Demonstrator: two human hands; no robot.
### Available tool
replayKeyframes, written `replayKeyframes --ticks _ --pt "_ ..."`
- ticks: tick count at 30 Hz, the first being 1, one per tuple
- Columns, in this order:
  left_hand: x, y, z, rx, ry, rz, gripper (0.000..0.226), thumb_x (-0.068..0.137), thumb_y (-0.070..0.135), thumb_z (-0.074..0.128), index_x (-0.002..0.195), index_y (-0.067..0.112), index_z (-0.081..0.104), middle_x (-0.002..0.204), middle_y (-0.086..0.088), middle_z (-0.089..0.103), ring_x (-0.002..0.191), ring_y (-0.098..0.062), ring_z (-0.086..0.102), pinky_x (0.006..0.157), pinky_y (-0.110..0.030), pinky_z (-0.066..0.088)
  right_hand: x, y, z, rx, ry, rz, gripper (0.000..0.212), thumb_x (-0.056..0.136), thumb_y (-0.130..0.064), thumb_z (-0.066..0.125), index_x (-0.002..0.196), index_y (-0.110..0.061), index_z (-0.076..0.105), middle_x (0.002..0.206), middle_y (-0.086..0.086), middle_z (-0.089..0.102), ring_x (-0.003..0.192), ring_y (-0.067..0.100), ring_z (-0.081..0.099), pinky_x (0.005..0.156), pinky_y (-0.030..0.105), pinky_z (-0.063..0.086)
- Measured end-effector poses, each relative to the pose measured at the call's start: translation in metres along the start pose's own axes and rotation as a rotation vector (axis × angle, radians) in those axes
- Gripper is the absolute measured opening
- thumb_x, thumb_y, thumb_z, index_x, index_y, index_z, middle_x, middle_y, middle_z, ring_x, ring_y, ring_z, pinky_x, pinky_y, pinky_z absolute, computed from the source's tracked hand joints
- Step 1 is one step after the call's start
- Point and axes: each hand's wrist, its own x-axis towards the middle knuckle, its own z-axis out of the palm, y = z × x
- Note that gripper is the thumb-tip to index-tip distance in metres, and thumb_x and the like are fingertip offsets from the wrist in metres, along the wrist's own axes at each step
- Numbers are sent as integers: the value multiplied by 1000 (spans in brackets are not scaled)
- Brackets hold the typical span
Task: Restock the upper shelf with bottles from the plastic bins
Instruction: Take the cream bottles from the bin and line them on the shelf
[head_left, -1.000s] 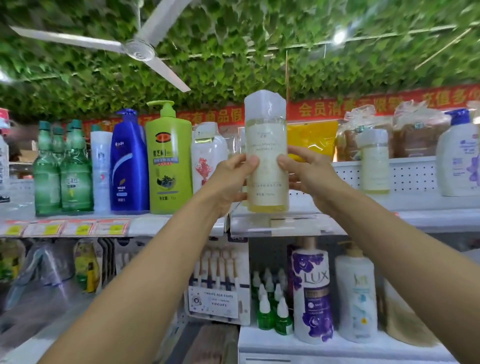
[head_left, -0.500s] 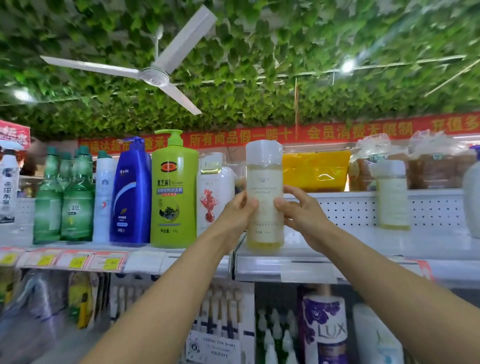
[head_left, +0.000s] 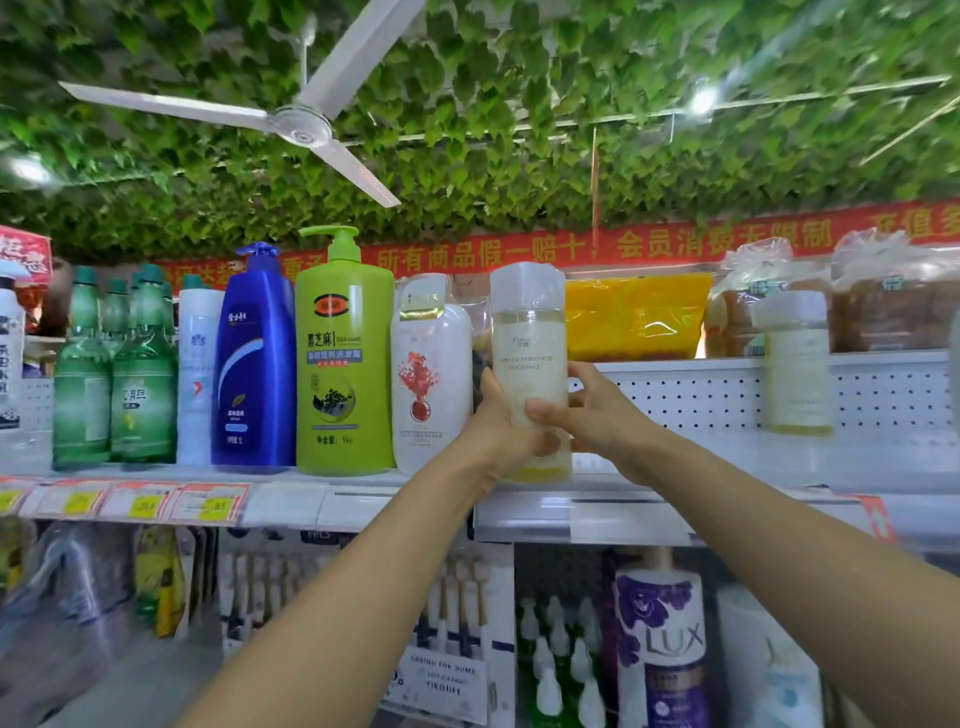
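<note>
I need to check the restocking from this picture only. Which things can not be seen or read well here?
- Head view: the clear bottle's lower label, covered by the left hand and right hand.
- Whether its base rests on the upper shelf: the hands hide it.
- The plastic bins: none in view.
- The price tags: blurred.
- The far bottle: print too small.
</note>
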Motion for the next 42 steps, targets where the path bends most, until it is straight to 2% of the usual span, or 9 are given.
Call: replayKeyframes --ticks 2,7,13,17,20,28,34,39,42 --pt "4 2 1 13 11 -32 102 79 -1 75 152 15 5 137 -7 47 127 -24 49 102 -39 49 4 -1 3 -27 14 -2 73 85 -28 74 144 -22 31 122 -1 55 107 16 60 78 29 56" --pt "13 -1 3 25 16 -66 101 80 -2 73 151 14 3 139 -9 46 128 -27 48 107 -44 47 11 3 6 -42 29 -15 70 89 -25 70 145 -19 30 121 -4 48 103 12 54 62 15 50" --pt "24 -6 6 19 33 -77 96 79 -2 74 149 14 9 134 -8 48 122 -25 51 91 -33 50 16 5 3 -22 0 -29 53 91 -17 68 134 -21 37 100 -15 53 91 2 56 55 12 49" --pt "30 -9 8 27 38 -99 95 80 -2 73 149 14 9 130 -7 49 114 -21 51 74 -24 48 18 4 3 -1 -5 -17 44 91 -15 67 124 -25 39 104 -9 55 96 10 58 57 15 51" --pt "36 -12 9 40 38 -138 100 82 1 73 151 14 2 134 -8 46 117 -22 48 85 -30 45 22 5 2 11 -16 -9 42 91 -12 66 119 -26 38 104 -7 57 93 9 59 53 14 50" --pt "49 -14 11 36 32 -173 101 83 -2 71 151 11 -2 132 -9 45 118 -23 47 89 -30 45 32 10 4 12 -4 -1 39 91 -7 65 114 -25 39 93 -13 55 81 2 57 45 9 47" --pt "58 -17 14 23 37 -199 99 81 -8 70 150 10 0 137 -12 43 125 -27 46 100 -37 46 41 14 6 -9 19 42 42 91 -8 65 116 -24 36 94 -10 52 82 3 54 42 9 45" --pt "62 -18 16 33 43 -220 97 84 -4 70 150 10 1 133 -10 40 117 -22 44 91 -30 42 47 18 7 3 36 47 35 90 -4 64 103 -28 42 88 -13 54 77 1 55 41 8 44" --pt "60 -16 18 55 51 -225 94 85 -4 68 149 10 1 133 -10 41 115 -21 44 84 -25 46 47 18 6 -13 33 57 36 91 -7 64 112 -24 39 89 -13 53 78 1 53 41 7 44"
